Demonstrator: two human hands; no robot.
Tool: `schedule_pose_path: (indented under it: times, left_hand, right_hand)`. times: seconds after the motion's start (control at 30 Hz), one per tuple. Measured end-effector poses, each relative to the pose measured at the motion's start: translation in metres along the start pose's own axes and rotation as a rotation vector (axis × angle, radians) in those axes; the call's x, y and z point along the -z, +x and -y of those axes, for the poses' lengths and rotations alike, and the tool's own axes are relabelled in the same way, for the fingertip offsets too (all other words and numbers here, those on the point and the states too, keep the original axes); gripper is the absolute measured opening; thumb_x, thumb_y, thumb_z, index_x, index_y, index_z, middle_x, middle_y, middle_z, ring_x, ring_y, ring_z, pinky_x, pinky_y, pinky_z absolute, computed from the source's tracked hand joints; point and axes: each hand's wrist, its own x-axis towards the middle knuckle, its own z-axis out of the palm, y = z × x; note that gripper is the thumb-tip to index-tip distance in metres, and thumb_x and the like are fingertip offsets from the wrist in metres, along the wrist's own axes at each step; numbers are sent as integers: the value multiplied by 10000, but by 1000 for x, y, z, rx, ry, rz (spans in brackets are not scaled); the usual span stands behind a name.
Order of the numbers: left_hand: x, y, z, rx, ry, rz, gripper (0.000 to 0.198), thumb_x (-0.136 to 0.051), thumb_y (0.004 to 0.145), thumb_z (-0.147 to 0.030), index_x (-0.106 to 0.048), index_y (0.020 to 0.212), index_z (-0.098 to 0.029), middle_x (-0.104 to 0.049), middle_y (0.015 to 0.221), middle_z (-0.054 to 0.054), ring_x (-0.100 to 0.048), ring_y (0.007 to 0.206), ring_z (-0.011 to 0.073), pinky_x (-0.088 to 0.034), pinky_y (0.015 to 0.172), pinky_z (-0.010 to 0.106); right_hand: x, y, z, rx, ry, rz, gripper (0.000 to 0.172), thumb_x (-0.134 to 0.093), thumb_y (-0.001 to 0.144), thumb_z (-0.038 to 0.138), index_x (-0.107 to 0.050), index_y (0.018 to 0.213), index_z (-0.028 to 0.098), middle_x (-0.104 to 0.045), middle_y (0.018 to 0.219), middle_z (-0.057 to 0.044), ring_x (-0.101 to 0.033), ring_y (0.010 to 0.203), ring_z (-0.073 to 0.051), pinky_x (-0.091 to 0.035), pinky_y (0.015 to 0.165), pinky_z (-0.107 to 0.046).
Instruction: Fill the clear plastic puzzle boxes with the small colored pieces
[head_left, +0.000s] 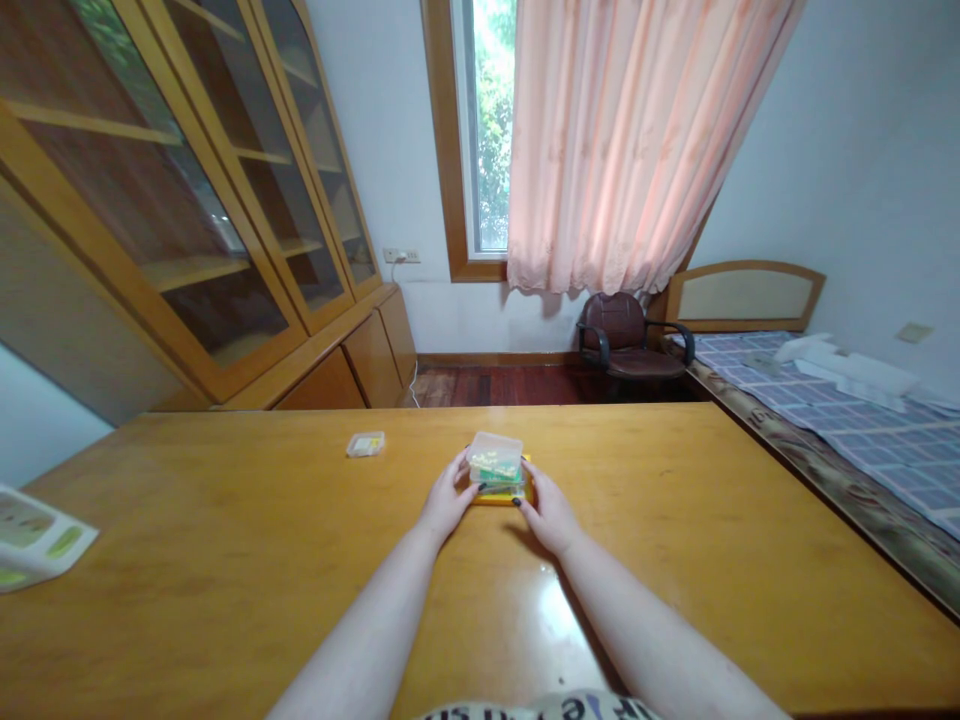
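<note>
A clear plastic box [496,455] with small yellow and green pieces in it sits, slightly tilted, on top of a flat yellow item [491,500] at the middle of the table. My left hand [452,497] is closed on the box's left side, its thumb along the front. On the right side, my right hand [551,508] is curled around the stack, thumb in front and fingers behind. Whether its fingertips press on the box or on the yellow item beneath is hard to tell. What lies between the two is partly hidden.
On the wooden table [262,560], a small clear case [365,444] with a yellow mark lies left of my hands. A white and green object [41,535] stands at the left edge. Beyond are a glass-door cabinet [217,360], an armchair [622,340] and a bed [832,400].
</note>
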Motion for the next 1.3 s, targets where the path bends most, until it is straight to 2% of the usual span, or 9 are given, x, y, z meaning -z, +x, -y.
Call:
schedule_pose_path:
  times: [0.2, 0.47, 0.63, 0.83, 0.9, 1.0, 1.13, 1.3]
  left_hand:
    - [2, -3, -3, -16, 123, -3, 629, -636, 681, -211, -385, 1258, -196, -489, 1284, 89, -482, 1160, 210, -366, 1015, 408]
    - [5, 2, 14, 82, 33, -142, 367, -570, 722, -204, -525, 1082, -150, -625, 1065, 88, -623, 926, 185, -487, 887, 395]
    - [7, 1, 9, 21, 152, -187, 310, -610, 704, -273, -579, 996, -174, -626, 1020, 71, -610, 924, 195, -480, 886, 399]
    - [5, 0, 10, -15, 139, -196, 291, -593, 728, -311, -553, 979, -170, -616, 979, 70, -611, 898, 178, -486, 869, 375]
    - [5, 0, 9, -25, 129, -184, 364, -601, 723, -299, -515, 1050, -167, -599, 1052, 86, -602, 942, 183, -475, 887, 376]
    - [5, -2, 4, -21, 184, -101, 460, -604, 720, -283, -474, 1152, -189, -557, 1174, 89, -581, 1006, 193, -447, 930, 391]
    - [4, -4, 0, 14, 251, -72, 422, -591, 729, -294, -519, 1133, -196, -595, 1137, 73, -588, 998, 205, -445, 936, 406]
    - [2, -5, 4, 26, 155, -61, 399, -548, 765, -311, -501, 1145, -201, -585, 1151, 70, -610, 959, 188, -471, 902, 380]
  right_hand:
    - [-6, 1, -1, -71, -2, -47, 569, -535, 762, 305, -370, 1288, 165, -500, 1248, -123, -483, 1138, -229, -388, 964, -410]
    - [0, 0, 2, -63, -28, -57, 384, -486, 789, 262, -505, 1162, 171, -577, 1152, -107, -549, 1049, -217, -432, 912, -386]
    - [1, -1, 4, -52, -44, -85, 325, -460, 806, 280, -547, 1102, 177, -620, 1063, -100, -581, 981, -213, -457, 870, -381]
    - [0, -2, 0, -54, -50, -111, 284, -428, 823, 297, -583, 1041, 199, -644, 1000, -80, -600, 933, -201, -473, 843, -368]
    - [0, -1, 1, -59, -49, -118, 308, -439, 816, 297, -566, 1077, 196, -633, 1034, -86, -594, 953, -206, -471, 850, -369]
    - [0, -1, 2, -59, -59, -113, 362, -451, 807, 288, -522, 1147, 186, -601, 1113, -96, -571, 1011, -215, -454, 881, -378]
    - [-1, 1, 3, -75, -119, -67, 400, -455, 811, 298, -490, 1195, 189, -598, 1123, -102, -574, 1007, -227, -454, 875, -389]
    - [-1, 2, 1, -70, -151, -33, 453, -468, 804, 291, -443, 1245, 194, -590, 1137, -101, -566, 1019, -231, -452, 874, -392]
